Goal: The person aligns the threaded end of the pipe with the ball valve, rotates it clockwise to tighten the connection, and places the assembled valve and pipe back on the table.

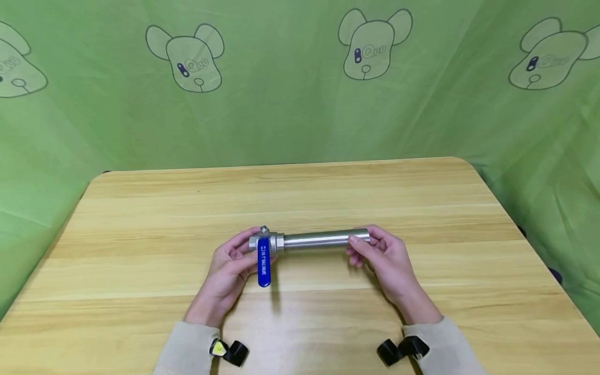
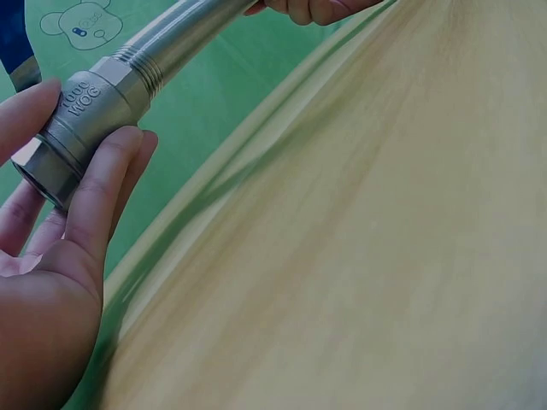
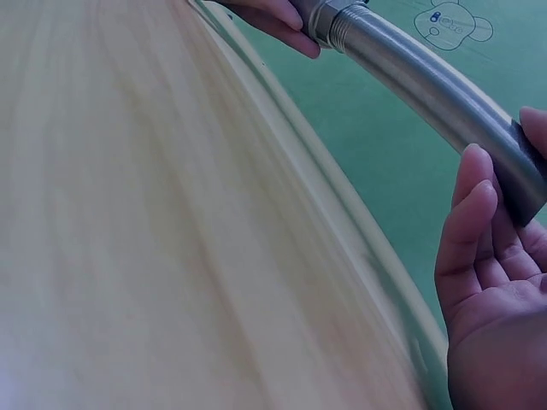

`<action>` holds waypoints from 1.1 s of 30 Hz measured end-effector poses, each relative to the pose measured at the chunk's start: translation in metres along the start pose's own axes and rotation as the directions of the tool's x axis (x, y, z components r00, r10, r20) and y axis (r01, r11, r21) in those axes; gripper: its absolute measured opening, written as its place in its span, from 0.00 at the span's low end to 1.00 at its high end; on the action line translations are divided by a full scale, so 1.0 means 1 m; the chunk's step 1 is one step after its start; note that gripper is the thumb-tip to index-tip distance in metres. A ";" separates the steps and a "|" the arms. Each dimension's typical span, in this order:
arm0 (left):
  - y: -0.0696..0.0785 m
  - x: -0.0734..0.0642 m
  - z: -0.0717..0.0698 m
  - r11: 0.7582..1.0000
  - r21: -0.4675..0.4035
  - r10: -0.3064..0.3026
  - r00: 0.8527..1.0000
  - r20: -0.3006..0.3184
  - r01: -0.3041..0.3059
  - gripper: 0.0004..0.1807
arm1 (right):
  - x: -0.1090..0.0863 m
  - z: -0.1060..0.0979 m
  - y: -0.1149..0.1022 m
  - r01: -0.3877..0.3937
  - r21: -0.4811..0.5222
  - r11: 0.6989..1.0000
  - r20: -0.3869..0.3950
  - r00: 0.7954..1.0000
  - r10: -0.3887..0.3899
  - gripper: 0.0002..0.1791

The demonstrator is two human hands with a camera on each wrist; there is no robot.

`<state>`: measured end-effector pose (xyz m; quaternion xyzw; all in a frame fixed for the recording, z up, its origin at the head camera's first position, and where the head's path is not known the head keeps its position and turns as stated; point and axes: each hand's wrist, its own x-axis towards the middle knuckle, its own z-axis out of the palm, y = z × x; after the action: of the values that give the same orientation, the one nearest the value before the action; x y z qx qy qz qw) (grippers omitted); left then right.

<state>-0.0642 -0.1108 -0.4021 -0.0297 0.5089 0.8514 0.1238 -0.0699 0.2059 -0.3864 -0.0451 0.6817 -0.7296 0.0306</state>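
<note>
A steel ball valve with a blue lever handle is joined to a straight metal pipe. Threads show where the pipe meets the valve, and the body reads "1000 WOG" in the left wrist view. My left hand holds the valve body between thumb and fingers. At the other end, my right hand grips the pipe's plain end with thumb and fingers. Both parts are held level above the table, and the lever points toward me.
The wooden table reaches from me to a green curtain printed with bear heads. Small black camera mounts sit at both wrists. The table's rounded far corners are left and right.
</note>
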 end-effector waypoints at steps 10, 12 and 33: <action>0.004 -0.006 -0.005 1.000 0.010 0.001 0.999 -0.036 -0.001 0.33 | 0.004 0.004 0.005 0.078 0.133 0.988 0.128 0.987 -0.096 0.20; 0.006 -0.011 -0.009 1.000 0.012 0.021 0.998 -0.057 -0.021 0.31 | 0.008 0.010 0.007 0.070 0.143 0.987 0.153 0.984 -0.092 0.19; 0.002 0.000 -0.003 1.000 0.006 -0.003 1.000 -0.009 0.003 0.31 | 0.001 -0.001 0.001 0.033 0.056 0.998 0.132 0.990 -0.040 0.03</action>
<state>-0.0651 -0.1144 -0.4022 -0.0340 0.5120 0.8495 0.1226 -0.0710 0.2065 -0.3876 -0.1052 0.6573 -0.7435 0.0638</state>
